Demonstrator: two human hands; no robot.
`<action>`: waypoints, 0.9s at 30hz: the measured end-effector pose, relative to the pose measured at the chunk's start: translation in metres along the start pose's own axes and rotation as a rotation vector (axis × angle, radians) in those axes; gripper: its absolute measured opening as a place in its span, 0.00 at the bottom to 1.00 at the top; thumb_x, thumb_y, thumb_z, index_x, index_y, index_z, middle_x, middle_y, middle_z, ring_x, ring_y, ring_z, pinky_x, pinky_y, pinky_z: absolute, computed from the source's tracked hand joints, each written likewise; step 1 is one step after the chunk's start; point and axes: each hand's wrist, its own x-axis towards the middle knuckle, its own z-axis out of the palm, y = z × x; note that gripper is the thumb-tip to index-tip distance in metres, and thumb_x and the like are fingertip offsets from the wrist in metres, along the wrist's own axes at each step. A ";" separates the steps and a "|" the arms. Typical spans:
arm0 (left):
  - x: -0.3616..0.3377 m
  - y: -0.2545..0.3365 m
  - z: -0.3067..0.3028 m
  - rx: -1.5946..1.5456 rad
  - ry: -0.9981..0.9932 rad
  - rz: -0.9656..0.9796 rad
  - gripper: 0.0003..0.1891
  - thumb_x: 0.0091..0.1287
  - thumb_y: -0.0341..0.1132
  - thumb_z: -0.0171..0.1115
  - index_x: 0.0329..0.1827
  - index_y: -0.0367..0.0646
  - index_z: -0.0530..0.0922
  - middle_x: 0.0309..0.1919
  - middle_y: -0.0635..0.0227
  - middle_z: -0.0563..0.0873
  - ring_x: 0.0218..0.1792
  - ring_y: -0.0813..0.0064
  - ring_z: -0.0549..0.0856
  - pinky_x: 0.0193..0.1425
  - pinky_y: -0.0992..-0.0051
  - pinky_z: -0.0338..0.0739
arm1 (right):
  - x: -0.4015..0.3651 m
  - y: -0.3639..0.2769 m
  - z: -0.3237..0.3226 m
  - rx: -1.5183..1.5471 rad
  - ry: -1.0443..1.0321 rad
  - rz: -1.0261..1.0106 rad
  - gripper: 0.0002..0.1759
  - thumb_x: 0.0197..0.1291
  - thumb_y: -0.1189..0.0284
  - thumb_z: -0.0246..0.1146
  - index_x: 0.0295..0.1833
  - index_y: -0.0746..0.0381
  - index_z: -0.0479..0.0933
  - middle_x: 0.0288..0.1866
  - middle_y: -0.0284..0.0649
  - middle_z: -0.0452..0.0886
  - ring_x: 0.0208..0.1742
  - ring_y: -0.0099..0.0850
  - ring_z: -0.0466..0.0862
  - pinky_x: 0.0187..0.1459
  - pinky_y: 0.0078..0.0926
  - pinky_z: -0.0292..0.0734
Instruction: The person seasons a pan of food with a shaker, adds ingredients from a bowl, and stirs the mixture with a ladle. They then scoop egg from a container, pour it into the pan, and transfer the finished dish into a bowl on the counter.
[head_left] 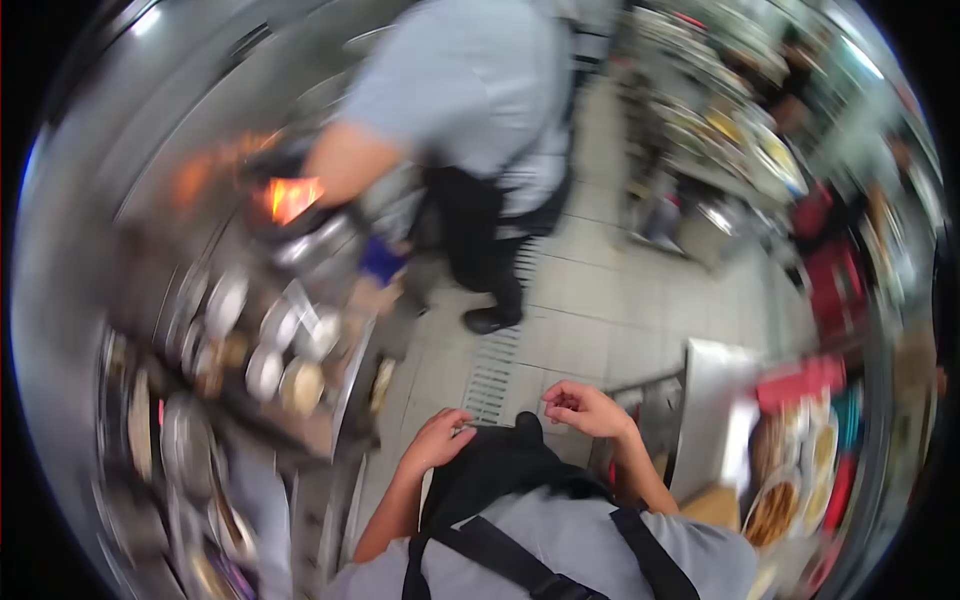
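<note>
1. Both hands are up at the chest, right on the black apron (500, 468), which hangs down the front of the grey shirt with its top edge bunched between them.
2. Left hand (438, 442): fingers curled shut, tips pressed into the apron's upper edge. It looks like a grip on the cloth.
3. Right hand (588, 408): just above the other corner of the bunched cloth, fingers folded in and tips drawn together. It's too blurred to tell whether it pinches a strap, a fold or nothing.
4. Step in hand, as I read it: the top of the apron is being gathered or straightened, and the cloth is not yet lying flat.
5. The next move, I'd judge, calls for both hands to pull evenly so the edge sits level, with the right hand getting a sure hold first.
6. Around them: a co-worker (470, 110) stands ahead at a flame (292, 196), well apart from these hands.
7. On the left is a desk (350, 385) crowded with bowls (268, 370). A drain grate (495, 372) runs along the tiled floor (600, 300) just beyond the hands, and plates (800, 478) of food sit to the right.
</note>
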 end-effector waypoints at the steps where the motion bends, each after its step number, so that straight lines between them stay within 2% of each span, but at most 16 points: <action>1: -0.017 0.000 0.002 -0.047 0.069 -0.051 0.14 0.64 0.38 0.63 0.48 0.40 0.79 0.41 0.60 0.83 0.41 0.68 0.84 0.47 0.70 0.78 | 0.021 -0.005 0.001 -0.043 -0.157 0.009 0.12 0.64 0.71 0.57 0.50 0.66 0.73 0.38 0.38 0.80 0.37 0.22 0.79 0.41 0.21 0.75; 3: -0.061 -0.014 0.009 -0.133 0.263 -0.167 0.15 0.65 0.39 0.63 0.50 0.41 0.79 0.41 0.61 0.84 0.42 0.68 0.84 0.48 0.70 0.77 | 0.060 -0.013 0.013 0.158 -0.369 0.096 0.10 0.62 0.76 0.49 0.46 0.65 0.73 0.40 0.38 0.79 0.40 0.23 0.79 0.44 0.21 0.74; 6: -0.124 -0.066 0.049 -0.298 0.453 -0.306 0.14 0.65 0.39 0.62 0.50 0.41 0.79 0.40 0.61 0.85 0.42 0.68 0.84 0.48 0.70 0.78 | 0.101 -0.033 0.060 -0.070 -0.710 0.125 0.11 0.59 0.79 0.46 0.43 0.64 0.73 0.41 0.38 0.79 0.41 0.24 0.78 0.46 0.22 0.74; 8: -0.175 -0.125 0.102 -0.490 0.726 -0.558 0.14 0.64 0.39 0.62 0.47 0.40 0.80 0.38 0.61 0.86 0.40 0.68 0.84 0.47 0.70 0.78 | 0.113 -0.043 0.102 -0.250 -0.876 0.075 0.08 0.62 0.77 0.52 0.44 0.64 0.74 0.38 0.36 0.79 0.41 0.23 0.79 0.44 0.21 0.74; 10: -0.238 -0.195 0.181 -0.344 1.083 -0.840 0.15 0.61 0.42 0.59 0.38 0.37 0.81 0.34 0.54 0.86 0.37 0.61 0.85 0.42 0.67 0.79 | 0.118 -0.053 0.156 -0.376 -1.048 0.053 0.08 0.62 0.76 0.54 0.45 0.65 0.74 0.37 0.35 0.80 0.40 0.22 0.79 0.43 0.20 0.74; 13: -0.341 -0.256 0.341 -0.255 1.375 -1.507 0.14 0.59 0.37 0.53 0.27 0.33 0.81 0.27 0.50 0.85 0.31 0.49 0.85 0.36 0.56 0.78 | 0.109 -0.061 0.244 -0.489 -1.260 -0.034 0.11 0.64 0.72 0.60 0.49 0.65 0.74 0.36 0.34 0.81 0.39 0.21 0.79 0.42 0.19 0.75; 14: -0.380 -0.268 0.404 -0.106 1.154 -1.507 0.11 0.58 0.33 0.54 0.24 0.38 0.82 0.25 0.51 0.85 0.30 0.52 0.85 0.34 0.56 0.79 | 0.096 -0.066 0.279 -0.500 -1.377 -0.062 0.12 0.65 0.70 0.60 0.50 0.65 0.75 0.36 0.34 0.81 0.40 0.21 0.80 0.42 0.20 0.75; 15: -0.400 -0.240 0.430 -0.276 1.061 -1.604 0.15 0.57 0.41 0.56 0.27 0.36 0.82 0.31 0.46 0.85 0.37 0.50 0.85 0.46 0.54 0.77 | 0.086 -0.069 0.314 -0.506 -1.491 -0.083 0.12 0.65 0.69 0.60 0.50 0.65 0.75 0.37 0.35 0.81 0.40 0.22 0.80 0.43 0.21 0.75; 16: -0.426 -0.238 0.457 -0.511 0.693 -1.673 0.13 0.58 0.40 0.59 0.25 0.38 0.82 0.28 0.47 0.85 0.33 0.53 0.86 0.39 0.58 0.79 | 0.074 -0.063 0.353 -0.518 -1.518 -0.097 0.12 0.65 0.69 0.60 0.50 0.65 0.75 0.37 0.35 0.81 0.40 0.22 0.80 0.43 0.21 0.75; 17: -0.449 -0.220 0.486 -0.302 0.725 -1.408 0.13 0.60 0.38 0.59 0.22 0.38 0.80 0.25 0.51 0.85 0.25 0.57 0.85 0.27 0.61 0.78 | 0.057 -0.053 0.395 -0.492 -1.613 -0.097 0.14 0.66 0.68 0.60 0.52 0.64 0.75 0.38 0.36 0.81 0.41 0.23 0.81 0.44 0.21 0.75; 18: -0.468 -0.222 0.491 -0.310 0.744 -1.426 0.13 0.60 0.38 0.59 0.22 0.38 0.80 0.25 0.51 0.85 0.25 0.57 0.85 0.27 0.61 0.78 | 0.037 -0.042 0.439 -0.460 -1.708 -0.092 0.15 0.66 0.67 0.60 0.54 0.64 0.74 0.39 0.36 0.81 0.41 0.23 0.81 0.45 0.21 0.75; 20: -0.500 -0.235 0.501 -0.892 1.128 -1.510 0.13 0.60 0.37 0.58 0.22 0.39 0.79 0.21 0.56 0.83 0.20 0.62 0.83 0.21 0.64 0.75 | 0.003 0.007 0.537 -0.334 -1.858 0.179 0.19 0.68 0.66 0.58 0.61 0.63 0.70 0.51 0.39 0.80 0.52 0.26 0.79 0.54 0.26 0.75; 22: -0.511 -0.228 0.526 -1.548 1.471 -1.487 0.12 0.61 0.35 0.57 0.21 0.39 0.77 0.17 0.61 0.81 0.15 0.67 0.80 0.15 0.67 0.72 | -0.045 0.044 0.639 -0.386 -1.725 0.372 0.30 0.68 0.58 0.57 0.70 0.60 0.60 0.54 0.43 0.78 0.57 0.31 0.77 0.58 0.34 0.72; 24: -0.539 -0.214 0.499 -1.476 1.729 -1.565 0.08 0.62 0.35 0.57 0.29 0.39 0.78 0.21 0.63 0.82 0.18 0.73 0.80 0.17 0.72 0.73 | -0.090 0.084 0.734 -0.472 -1.452 0.482 0.40 0.67 0.51 0.56 0.76 0.55 0.49 0.54 0.48 0.78 0.60 0.37 0.75 0.62 0.42 0.68; 26: -0.564 -0.199 0.459 -1.563 2.039 -1.402 0.08 0.64 0.35 0.57 0.39 0.40 0.77 0.25 0.66 0.82 0.21 0.76 0.82 0.19 0.76 0.73 | -0.115 0.107 0.806 -0.409 -1.265 0.691 0.34 0.63 0.61 0.63 0.69 0.59 0.55 0.47 0.47 0.79 0.46 0.35 0.81 0.46 0.37 0.79; 27: -0.577 -0.198 0.443 -1.569 2.049 -1.413 0.08 0.64 0.35 0.57 0.39 0.40 0.77 0.25 0.66 0.82 0.21 0.76 0.82 0.19 0.76 0.73 | -0.125 0.109 0.828 -0.415 -1.277 0.700 0.34 0.63 0.61 0.63 0.69 0.59 0.55 0.47 0.47 0.79 0.46 0.35 0.81 0.46 0.37 0.79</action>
